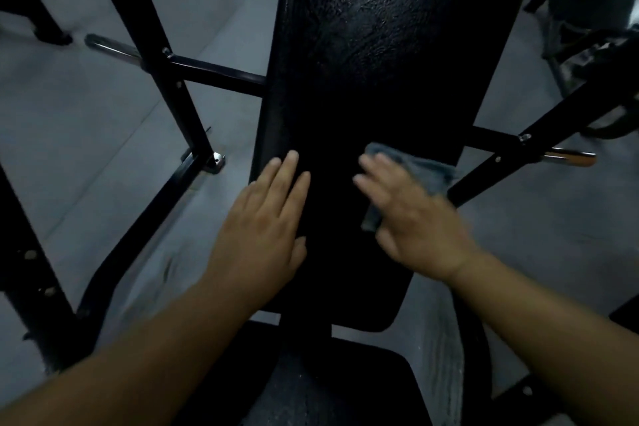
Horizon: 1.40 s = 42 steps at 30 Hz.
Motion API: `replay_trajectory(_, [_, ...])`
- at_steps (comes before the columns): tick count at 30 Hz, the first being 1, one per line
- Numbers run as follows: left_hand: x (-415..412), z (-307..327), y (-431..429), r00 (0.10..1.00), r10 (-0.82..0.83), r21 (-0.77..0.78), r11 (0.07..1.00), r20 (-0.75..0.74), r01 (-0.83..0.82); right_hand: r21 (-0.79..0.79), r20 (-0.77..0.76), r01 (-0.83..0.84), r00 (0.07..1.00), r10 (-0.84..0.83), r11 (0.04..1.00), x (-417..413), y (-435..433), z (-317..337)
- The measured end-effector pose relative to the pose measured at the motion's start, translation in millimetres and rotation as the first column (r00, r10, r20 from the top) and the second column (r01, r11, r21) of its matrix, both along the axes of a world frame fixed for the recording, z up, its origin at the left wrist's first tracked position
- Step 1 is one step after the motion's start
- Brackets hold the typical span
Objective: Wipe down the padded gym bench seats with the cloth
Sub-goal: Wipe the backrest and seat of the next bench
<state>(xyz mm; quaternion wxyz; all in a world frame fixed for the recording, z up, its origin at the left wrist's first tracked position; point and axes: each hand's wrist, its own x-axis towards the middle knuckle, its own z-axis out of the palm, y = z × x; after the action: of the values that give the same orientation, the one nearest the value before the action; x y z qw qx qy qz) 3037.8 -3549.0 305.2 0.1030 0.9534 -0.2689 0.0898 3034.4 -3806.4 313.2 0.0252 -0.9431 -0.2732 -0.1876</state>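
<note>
A long black padded bench back [373, 55] runs away from me up the middle of the view. Its separate black seat pad [345, 377] lies below it, closest to me. My left hand [266, 221] rests flat on the left side of the back pad, fingers straight. My right hand [411, 218] presses a grey cloth [425, 168] flat against the right side of the pad, fingers spread and blurred. Most of the cloth is hidden under that hand; its far corner and a lower edge stick out.
Black steel frame uprights and crossbars [166, 79] stand left of the bench, and a slanted bar [539, 142] crosses on the right. Chrome plate pegs [110, 47] stick out on both sides. Grey gym floor [86, 135] surrounds the bench. Another machine [587, 10] stands at far right.
</note>
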Motion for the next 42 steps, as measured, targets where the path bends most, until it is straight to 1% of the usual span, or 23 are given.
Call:
replay_trajectory(3, [1,-10,-4,0.999,0.016,-0.046,0.999,0.034,-0.014,0.159,0.134,0.286,0.942,-0.307,0.945,36,-4,31])
replay_trajectory(5, [0,-17,-7,0.999,0.03,-0.053,0.998,0.037,-0.028,0.18,0.194,0.407,0.878,-0.438,0.896,50,33,31])
replay_trajectory(9, [3,-31,-9,0.995,0.059,-0.088,0.995,0.075,-0.052,-0.147,0.186,0.173,0.972,-0.145,0.974,13,28,-4])
replay_trajectory(11, [6,-36,-9,0.992,0.068,-0.091,0.994,0.109,-0.058,-0.19,0.169,0.106,0.983,-0.074,0.976,11,0,1])
replay_trajectory(13, [7,-40,-10,0.99,0.059,-0.11,0.993,0.127,-0.045,-0.004,0.261,0.269,0.93,-0.259,0.963,38,0,18])
replay_trajectory(15, [8,-44,-10,0.987,0.06,-0.144,0.989,0.146,-0.039,0.217,0.303,0.456,0.809,-0.503,0.863,63,32,28])
replay_trajectory(16, [9,-45,-9,0.986,0.06,-0.161,0.986,0.155,-0.035,0.245,0.316,0.455,0.797,-0.514,0.856,64,50,24])
replay_trajectory(17, [9,-47,-9,0.985,0.056,-0.175,0.984,0.164,-0.027,0.204,0.321,0.394,0.838,-0.441,0.896,55,60,13])
replay_trajectory(19, [11,-52,-7,0.982,0.045,-0.196,0.981,0.186,-0.008,-0.027,0.251,0.19,0.952,-0.178,0.981,20,55,-20])
replay_trajectory(21, [11,-56,-5,0.976,0.043,-0.219,0.976,0.212,0.005,-0.171,0.179,0.064,0.983,-0.033,0.983,-5,22,-27])
replay_trajectory(23, [14,-58,-3,0.967,0.043,-0.227,0.974,0.253,0.016,-0.006,0.239,0.191,0.953,-0.184,0.981,13,-2,-9])
replay_trajectory(25, [19,-61,-3,0.957,0.036,-0.21,0.977,0.288,0.026,0.24,0.278,0.412,0.838,-0.469,0.879,46,8,14])
replay_trajectory(26, [20,-62,-3,0.956,0.031,-0.195,0.98,0.291,0.028,0.277,0.294,0.449,0.802,-0.519,0.85,54,24,15])
replay_trajectory(27, [21,-63,-3,0.955,0.026,-0.185,0.982,0.295,0.03,0.264,0.324,0.422,0.808,-0.492,0.867,55,40,8])
replay_trajectory(29, [23,-66,-3,0.946,0.033,-0.164,0.986,0.323,0.022,0.087,0.353,0.242,0.9,-0.257,0.966,37,57,-22])
replay_trajectory(31, [23,-66,-4,0.938,0.041,-0.139,0.99,0.345,0.008,-0.1,0.293,0.071,0.955,-0.039,0.992,6,46,-47])
replay_trajectory(32, [23,-65,-4,0.934,0.045,-0.131,0.991,0.353,0.001,-0.124,0.263,0.014,0.965,0.019,0.992,-3,30,-48])
replay_trajectory(33, [22,-64,-4,0.932,0.047,-0.126,0.992,0.359,-0.002,-0.102,0.26,0.009,0.965,0.018,0.995,-4,16,-46])
replay_trajectory(35, [19,-60,-5,0.93,0.049,-0.114,0.993,0.364,-0.008,0.089,0.316,0.141,0.935,-0.163,0.986,9,3,-29])
replay_trajectory(37, [19,-57,-7,0.933,0.05,-0.117,0.993,0.357,-0.008,0.321,0.36,0.285,0.845,-0.395,0.903,38,19,-4])
replay_trajectory(38, [17,-53,-6,0.936,0.04,-0.119,0.993,0.351,0.003,0.379,0.361,0.302,0.822,-0.441,0.874,45,39,1])
replay_trajectory(40, [15,-51,-3,0.94,0.017,-0.12,0.992,0.34,0.026,0.274,0.387,0.199,0.873,-0.297,0.941,40,73,-16])
replay_trajectory(42, [11,-52,5,0.924,0.001,-0.088,0.995,0.383,0.035,0.025,0.373,0.068,0.925,-0.072,0.997,12,81,-52])
